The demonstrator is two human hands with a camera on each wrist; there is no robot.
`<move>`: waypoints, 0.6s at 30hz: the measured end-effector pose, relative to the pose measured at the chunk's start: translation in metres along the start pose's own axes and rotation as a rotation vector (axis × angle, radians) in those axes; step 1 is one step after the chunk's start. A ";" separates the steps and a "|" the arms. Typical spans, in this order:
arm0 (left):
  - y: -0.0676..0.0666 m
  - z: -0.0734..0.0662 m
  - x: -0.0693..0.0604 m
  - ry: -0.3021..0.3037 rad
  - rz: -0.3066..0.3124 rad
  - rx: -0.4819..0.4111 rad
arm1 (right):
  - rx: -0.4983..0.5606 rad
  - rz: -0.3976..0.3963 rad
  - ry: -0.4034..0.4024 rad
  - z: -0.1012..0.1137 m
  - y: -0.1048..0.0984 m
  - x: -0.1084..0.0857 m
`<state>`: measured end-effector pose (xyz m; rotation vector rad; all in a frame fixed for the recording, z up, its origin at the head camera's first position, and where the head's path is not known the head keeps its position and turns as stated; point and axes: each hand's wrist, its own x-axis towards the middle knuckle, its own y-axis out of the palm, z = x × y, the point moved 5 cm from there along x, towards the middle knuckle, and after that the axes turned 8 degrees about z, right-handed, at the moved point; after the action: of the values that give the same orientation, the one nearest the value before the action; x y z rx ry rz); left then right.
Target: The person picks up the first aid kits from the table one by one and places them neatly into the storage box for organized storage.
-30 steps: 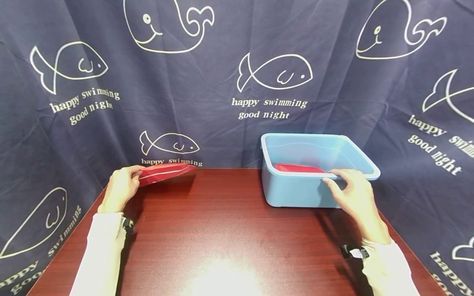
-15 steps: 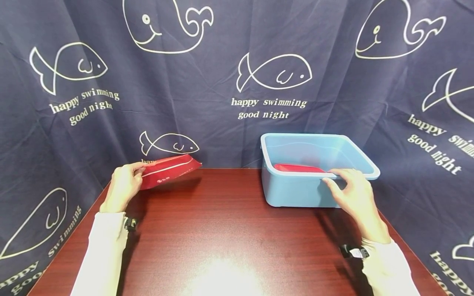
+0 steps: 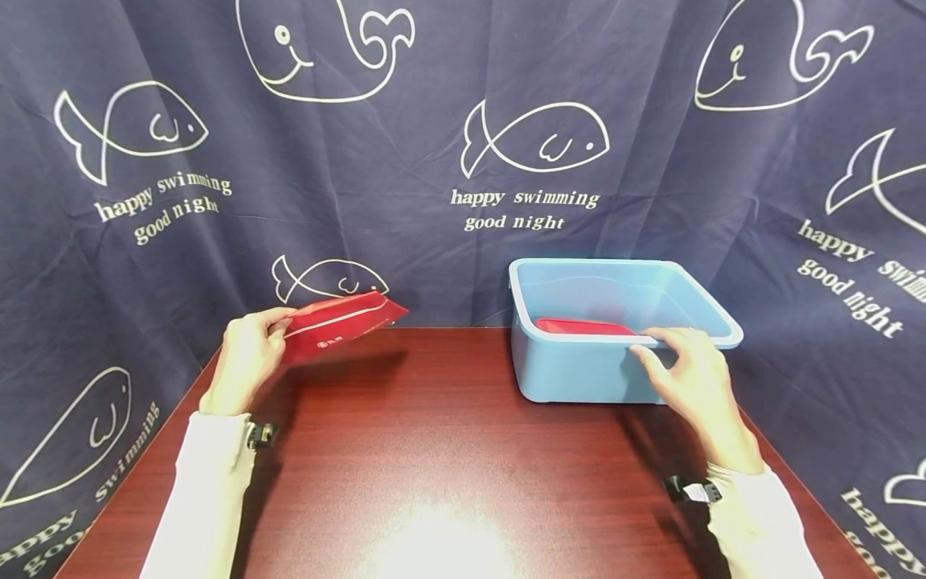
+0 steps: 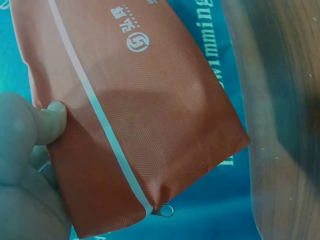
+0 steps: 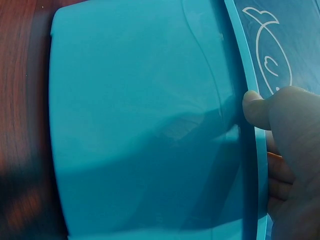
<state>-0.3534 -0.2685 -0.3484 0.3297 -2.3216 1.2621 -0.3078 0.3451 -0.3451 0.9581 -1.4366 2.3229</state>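
Observation:
A red zip pouch with a white zipper line and a small printed logo is held tilted above the table at the left. My left hand pinches its near edge, thumb on top, as the left wrist view shows on the pouch. A metal zipper pull hangs at the pouch's corner. The light blue plastic bin stands at the right. Gripping the bin's front rim is my right hand, thumb outside and other fingers inside. Within the bin lies a red item, partly hidden by the wall.
The reddish wooden table carries a bright glare spot near its front. Behind and at both sides hangs a dark blue curtain with white fish and whale drawings, close to the bin's back.
My left hand has moved slightly right and up, and the pouch has risen and turned so its printed face shows. The right hand stays on the bin's rim.

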 end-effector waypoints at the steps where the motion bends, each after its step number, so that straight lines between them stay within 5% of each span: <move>1: -0.001 -0.002 0.000 0.002 -0.003 -0.004 | 0.000 0.000 0.000 0.000 0.000 0.000; 18: -0.014 -0.030 0.000 -0.006 -0.110 -0.041 | 0.005 0.003 0.012 0.000 0.001 -0.001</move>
<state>-0.3387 -0.2510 -0.3241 0.4419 -2.2972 1.1608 -0.3077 0.3453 -0.3461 0.9424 -1.4298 2.3312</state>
